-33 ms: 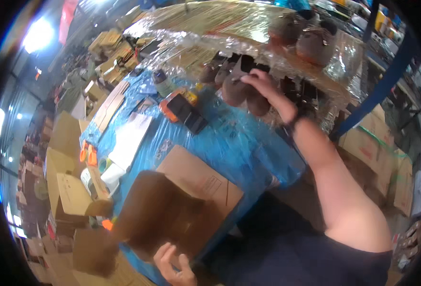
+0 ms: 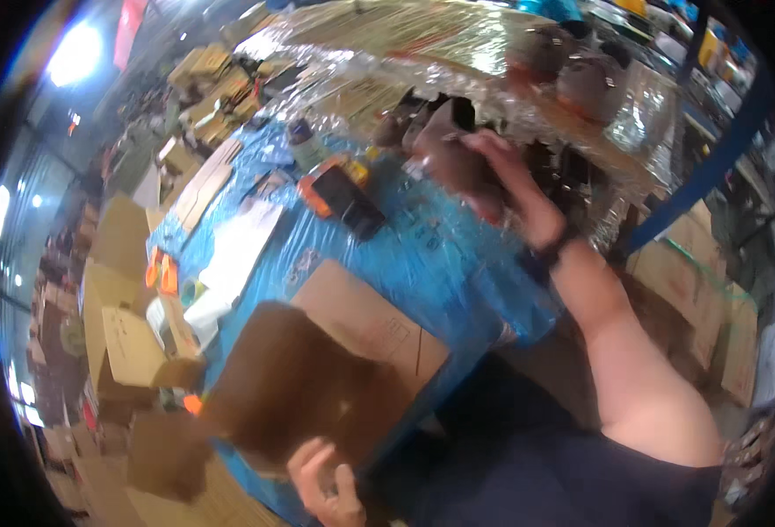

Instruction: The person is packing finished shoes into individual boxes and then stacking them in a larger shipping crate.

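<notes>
At the far side of the blue-covered table, my right hand [image 2: 515, 180] is closed on a grey-brown rounded object [image 2: 459, 165] with a dark upper part. Blur hides its exact kind, and my fingers cover its right side. Similar grey-brown pieces [image 2: 393, 130] stand just behind it. At the near edge, my left hand [image 2: 326, 483] has its thumb and fingers apart with nothing seen between them. It is beside the near side of an open cardboard box [image 2: 370, 338], whose inside looks dark brown; whether the fingers touch the box I cannot tell.
An orange and black device [image 2: 345, 200] lies mid-table next to a bottle [image 2: 302, 145]. White sheets [image 2: 238, 241] and orange-handled scissors [image 2: 162, 270] are to the left, near another open carton [image 2: 128, 347]. Plastic-wrapped cardboard [image 2: 387, 39] borders the far side. A blue post [image 2: 703, 180] slants at right.
The grey-brown object has tilted in my right hand, which has shifted slightly right and nearer. My left hand stays almost in the same place by the box.
</notes>
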{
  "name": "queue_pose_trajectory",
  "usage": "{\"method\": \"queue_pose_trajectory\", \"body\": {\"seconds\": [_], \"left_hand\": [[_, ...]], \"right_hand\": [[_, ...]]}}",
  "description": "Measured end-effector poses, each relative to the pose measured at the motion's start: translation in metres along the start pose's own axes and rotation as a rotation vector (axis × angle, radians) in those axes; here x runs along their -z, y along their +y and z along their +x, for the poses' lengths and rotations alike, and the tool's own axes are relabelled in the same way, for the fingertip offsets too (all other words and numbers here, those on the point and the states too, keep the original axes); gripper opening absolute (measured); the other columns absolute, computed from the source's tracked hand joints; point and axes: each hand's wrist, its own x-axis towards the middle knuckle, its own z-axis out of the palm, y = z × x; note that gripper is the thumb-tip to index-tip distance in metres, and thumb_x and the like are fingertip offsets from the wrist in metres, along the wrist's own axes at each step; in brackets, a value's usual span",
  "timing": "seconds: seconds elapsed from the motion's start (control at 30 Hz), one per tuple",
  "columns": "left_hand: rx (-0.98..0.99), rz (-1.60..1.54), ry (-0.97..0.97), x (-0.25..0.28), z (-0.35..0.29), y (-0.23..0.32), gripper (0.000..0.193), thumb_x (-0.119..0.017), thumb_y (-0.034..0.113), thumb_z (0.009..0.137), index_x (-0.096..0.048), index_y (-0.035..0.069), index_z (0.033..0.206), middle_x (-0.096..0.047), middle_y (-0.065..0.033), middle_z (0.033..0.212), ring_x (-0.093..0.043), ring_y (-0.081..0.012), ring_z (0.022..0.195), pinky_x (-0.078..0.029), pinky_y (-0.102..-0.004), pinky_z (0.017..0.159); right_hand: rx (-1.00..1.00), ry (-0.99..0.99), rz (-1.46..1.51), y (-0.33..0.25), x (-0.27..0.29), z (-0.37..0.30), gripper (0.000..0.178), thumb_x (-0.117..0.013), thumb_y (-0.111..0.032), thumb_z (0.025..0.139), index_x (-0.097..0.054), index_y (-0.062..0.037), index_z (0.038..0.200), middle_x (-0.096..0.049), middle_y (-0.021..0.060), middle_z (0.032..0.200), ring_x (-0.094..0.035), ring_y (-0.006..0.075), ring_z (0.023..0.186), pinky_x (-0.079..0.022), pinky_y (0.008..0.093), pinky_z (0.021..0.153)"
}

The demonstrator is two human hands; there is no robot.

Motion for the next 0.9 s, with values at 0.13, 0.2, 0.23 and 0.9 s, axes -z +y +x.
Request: {"method": "queue_pose_trajectory", "body": {"seconds": [0.13,0.2,0.23,0.9], "left_hand": [[0.287,-0.801,-0.304,-0.039,0.02,0.049,0.06,-0.065,0.035,0.094,-0.045,0.002,0.14,-0.048,-0.0149,0.142,-0.056,-0.0291,0.122,-0.043,-0.0394,0.104],[0.282,-0.873,-0.438,-0.056,0.029,0.056,0.069,-0.063,0.038,0.095,-0.035,0.002,0.148,-0.046,-0.0159,0.144,-0.056,-0.029,0.122,-0.042,-0.04,0.106],[0.264,-0.852,-0.477,-0.06,0.031,0.052,0.072,-0.062,0.039,0.096,-0.031,0.002,0.15,-0.045,-0.0161,0.145,-0.056,-0.029,0.123,-0.042,-0.0405,0.106],[-0.22,0.526,-0.026,-0.04,0.059,-0.045,0.018,-0.058,0.019,0.087,-0.071,0.009,0.092,-0.071,-0.0109,0.09,-0.07,-0.0244,0.088,-0.055,-0.0398,0.074]], "right_hand": [[0.051,0.027,-0.228,-0.003,-0.042,-0.142,0.058,-0.066,-0.05,0.089,-0.063,-0.0058,0.127,-0.071,0.0148,0.113,-0.066,0.0257,0.107,-0.052,0.0391,0.091],[0.072,0.076,-0.327,-0.02,-0.071,-0.159,0.056,-0.066,-0.047,0.089,-0.063,-0.006,0.126,-0.071,0.0145,0.112,-0.066,0.0253,0.106,-0.052,0.0389,0.091],[0.09,0.097,-0.365,-0.016,-0.074,-0.193,0.055,-0.066,-0.046,0.089,-0.063,-0.0061,0.126,-0.071,0.0143,0.111,-0.066,0.0251,0.106,-0.052,0.0388,0.091],[0.954,0.085,-0.215,-0.126,-0.107,-0.096,0.036,-0.067,-0.02,0.091,-0.065,-0.0083,0.125,-0.072,0.0109,0.103,-0.068,0.0217,0.096,-0.053,0.0365,0.087]]}}
